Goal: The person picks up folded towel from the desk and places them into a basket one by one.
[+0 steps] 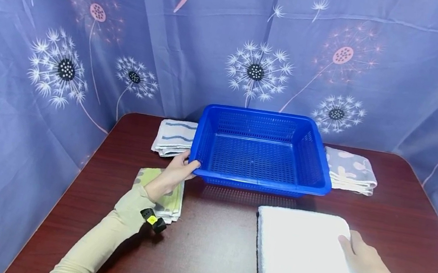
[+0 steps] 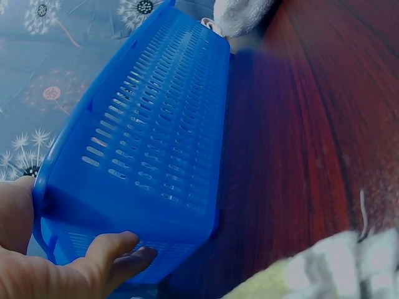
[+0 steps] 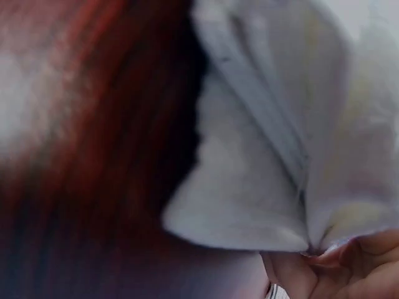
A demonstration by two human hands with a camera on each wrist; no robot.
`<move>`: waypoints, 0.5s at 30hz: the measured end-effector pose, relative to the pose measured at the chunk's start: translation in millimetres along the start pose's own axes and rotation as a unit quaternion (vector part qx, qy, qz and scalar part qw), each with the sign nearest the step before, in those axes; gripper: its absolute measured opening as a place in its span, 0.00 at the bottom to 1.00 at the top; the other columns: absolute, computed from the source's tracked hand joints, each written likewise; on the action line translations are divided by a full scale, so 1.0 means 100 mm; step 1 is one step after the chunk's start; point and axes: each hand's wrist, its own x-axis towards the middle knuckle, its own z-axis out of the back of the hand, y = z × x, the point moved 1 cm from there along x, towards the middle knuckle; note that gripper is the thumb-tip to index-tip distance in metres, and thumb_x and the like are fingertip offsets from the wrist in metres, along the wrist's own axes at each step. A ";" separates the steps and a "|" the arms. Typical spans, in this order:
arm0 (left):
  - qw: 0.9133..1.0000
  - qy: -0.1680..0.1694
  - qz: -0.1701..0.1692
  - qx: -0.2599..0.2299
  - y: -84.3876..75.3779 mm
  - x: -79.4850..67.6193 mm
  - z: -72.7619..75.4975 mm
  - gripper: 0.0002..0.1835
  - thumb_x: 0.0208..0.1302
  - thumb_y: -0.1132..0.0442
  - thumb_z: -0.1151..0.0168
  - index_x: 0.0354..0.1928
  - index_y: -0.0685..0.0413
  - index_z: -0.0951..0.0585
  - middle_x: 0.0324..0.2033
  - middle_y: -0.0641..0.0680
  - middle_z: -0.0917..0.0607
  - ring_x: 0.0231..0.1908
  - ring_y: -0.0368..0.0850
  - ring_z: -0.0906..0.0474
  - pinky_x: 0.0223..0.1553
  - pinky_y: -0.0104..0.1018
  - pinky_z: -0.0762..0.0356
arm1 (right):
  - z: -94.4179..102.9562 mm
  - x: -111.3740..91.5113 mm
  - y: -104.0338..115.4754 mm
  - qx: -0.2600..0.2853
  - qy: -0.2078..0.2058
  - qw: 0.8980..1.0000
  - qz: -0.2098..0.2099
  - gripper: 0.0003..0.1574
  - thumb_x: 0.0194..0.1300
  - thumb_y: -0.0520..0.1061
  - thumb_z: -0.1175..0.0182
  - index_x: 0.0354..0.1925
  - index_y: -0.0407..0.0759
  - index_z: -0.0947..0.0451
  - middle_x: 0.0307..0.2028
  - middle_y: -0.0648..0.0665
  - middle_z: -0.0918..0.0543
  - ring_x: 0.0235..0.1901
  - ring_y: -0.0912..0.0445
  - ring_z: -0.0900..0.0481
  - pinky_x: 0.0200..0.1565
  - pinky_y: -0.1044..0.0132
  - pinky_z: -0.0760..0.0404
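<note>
A blue perforated plastic basket stands at the back middle of the table with nothing inside. My left hand grips its near left corner, thumb over the rim; in the left wrist view the fingers curl below that rim against the basket wall. At the front right is a thick white folded towel. Its right edge is held by my right hand, with the thumb on top. From the right wrist, the towel's layers show, with part of the hand at the lower edge.
Beside the basket lie a stack of white cloths with blue stripes on the left and grey cloths with a pink pattern on the right. Yellow-green folded cloths lie under my left forearm. A blue dandelion curtain surrounds the dark red table.
</note>
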 end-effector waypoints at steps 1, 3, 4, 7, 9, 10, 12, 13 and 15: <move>1.000 0.000 0.000 0.001 0.00 0.00 0.00 0.30 0.61 0.68 0.55 0.66 0.60 0.44 0.58 0.69 0.29 0.59 0.58 0.33 0.57 0.44 0.32 | -0.01 0.00 0.01 0.000 0.005 1.000 -0.004 0.45 0.72 0.60 0.72 0.62 0.18 0.57 0.54 0.15 0.39 0.51 0.26 0.34 0.42 0.39 0.29; 1.000 -0.003 0.001 0.002 0.00 0.00 0.00 0.29 0.61 0.68 0.55 0.66 0.59 0.43 0.58 0.68 0.29 0.59 0.58 0.33 0.57 0.44 0.32 | -0.04 0.01 0.03 -0.002 0.005 1.000 -0.007 0.46 0.72 0.60 0.73 0.62 0.18 0.56 0.54 0.14 0.38 0.51 0.25 0.34 0.42 0.39 0.28; 1.000 -0.004 0.002 0.004 0.00 0.00 0.00 0.29 0.61 0.68 0.55 0.66 0.59 0.43 0.58 0.68 0.29 0.59 0.58 0.33 0.57 0.44 0.32 | -0.05 0.01 0.04 -0.001 0.006 1.000 -0.009 0.46 0.71 0.61 0.73 0.62 0.17 0.56 0.53 0.14 0.38 0.50 0.25 0.34 0.41 0.40 0.28; 1.000 -0.005 0.006 0.006 -0.01 -0.01 0.00 0.30 0.61 0.67 0.54 0.67 0.59 0.44 0.58 0.67 0.29 0.59 0.57 0.33 0.57 0.44 0.32 | -0.08 0.01 0.06 -0.004 -0.001 1.000 -0.008 0.46 0.71 0.60 0.72 0.61 0.17 0.55 0.54 0.14 0.39 0.51 0.26 0.33 0.42 0.39 0.28; 1.000 -0.007 0.007 0.006 -0.02 -0.01 0.00 0.30 0.61 0.67 0.54 0.67 0.58 0.44 0.58 0.67 0.29 0.59 0.56 0.32 0.58 0.44 0.33 | -0.09 0.02 0.08 -0.006 -0.003 1.000 -0.007 0.46 0.71 0.60 0.72 0.61 0.17 0.54 0.54 0.14 0.39 0.51 0.26 0.34 0.43 0.38 0.29; 1.000 -0.007 0.007 0.006 -0.02 -0.01 0.00 0.30 0.61 0.67 0.54 0.67 0.58 0.44 0.59 0.67 0.29 0.59 0.56 0.32 0.58 0.44 0.33 | -0.10 0.02 0.09 -0.008 -0.006 1.000 -0.006 0.46 0.71 0.60 0.72 0.60 0.17 0.53 0.54 0.14 0.38 0.51 0.26 0.33 0.43 0.39 0.28; 1.000 -0.006 0.007 0.005 -0.02 -0.01 0.00 0.30 0.61 0.67 0.54 0.67 0.59 0.44 0.59 0.67 0.30 0.59 0.56 0.32 0.58 0.44 0.33 | -0.11 0.02 0.12 -0.014 -0.010 1.000 -0.005 0.45 0.72 0.60 0.71 0.60 0.17 0.52 0.54 0.14 0.38 0.51 0.27 0.33 0.43 0.38 0.29; 1.000 -0.006 0.007 0.004 -0.02 -0.01 -0.01 0.30 0.61 0.67 0.54 0.67 0.59 0.45 0.59 0.67 0.30 0.59 0.56 0.33 0.58 0.45 0.33 | -0.12 0.02 0.13 -0.013 -0.012 1.000 -0.004 0.45 0.72 0.60 0.71 0.60 0.17 0.51 0.54 0.15 0.38 0.51 0.27 0.33 0.43 0.38 0.29; 1.000 -0.005 0.007 0.006 -0.02 -0.02 -0.01 0.30 0.62 0.67 0.54 0.67 0.58 0.45 0.59 0.67 0.30 0.59 0.57 0.33 0.58 0.45 0.33 | -0.13 0.02 0.16 -0.016 -0.014 1.000 -0.003 0.45 0.72 0.60 0.70 0.60 0.17 0.51 0.53 0.15 0.37 0.50 0.28 0.31 0.42 0.39 0.28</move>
